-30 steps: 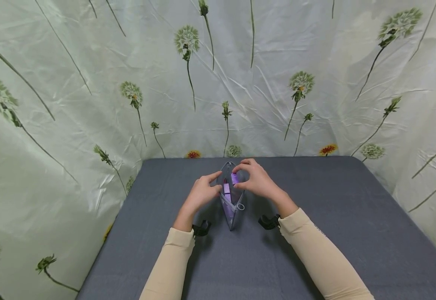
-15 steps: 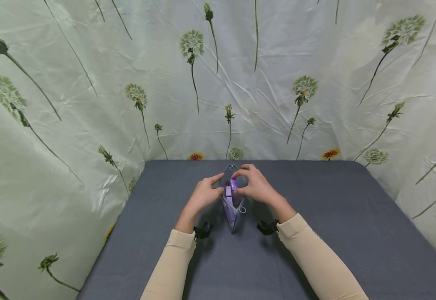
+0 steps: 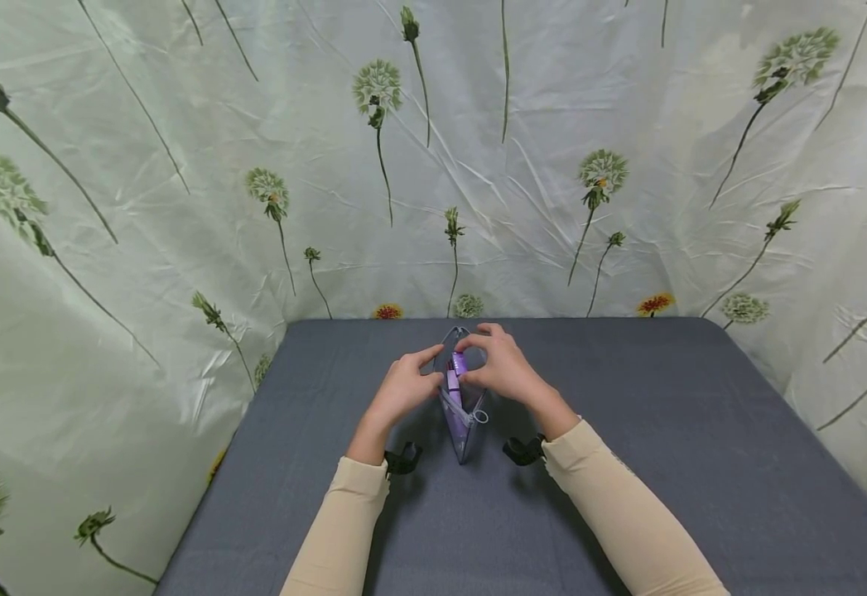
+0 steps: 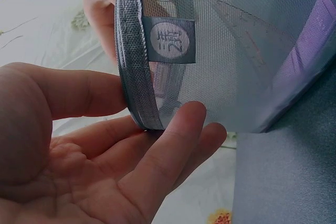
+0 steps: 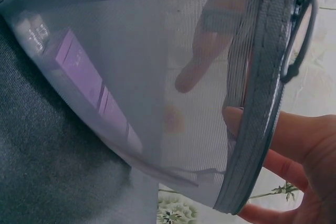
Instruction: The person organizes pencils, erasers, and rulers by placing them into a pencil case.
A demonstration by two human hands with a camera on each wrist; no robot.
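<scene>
A grey mesh zip pouch (image 3: 458,439) stands on the table with its top spread apart. My left hand (image 3: 407,383) holds the pouch's near-left rim between thumb and fingers; the left wrist view shows its zip tape (image 4: 135,51) and a stitched label (image 4: 170,40). At the mouth, my right hand (image 3: 508,367) pinches a small purple block-like item (image 3: 459,362), which is mostly hidden by mesh and tape in the right wrist view. Lower inside lie a long purple item (image 5: 81,69) and a clear set square (image 4: 249,38).
A grey cloth covers the table (image 3: 627,463). Behind it hangs a pale curtain (image 3: 493,182) with dandelion prints. A grey zip pull loop (image 5: 302,45) hangs from the pouch's end. Black wrist straps (image 3: 524,451) sit below both hands.
My right hand has moved slightly left and down into the pouch mouth, bringing the purple item beside the one inside. My left hand keeps its hold on the rim.
</scene>
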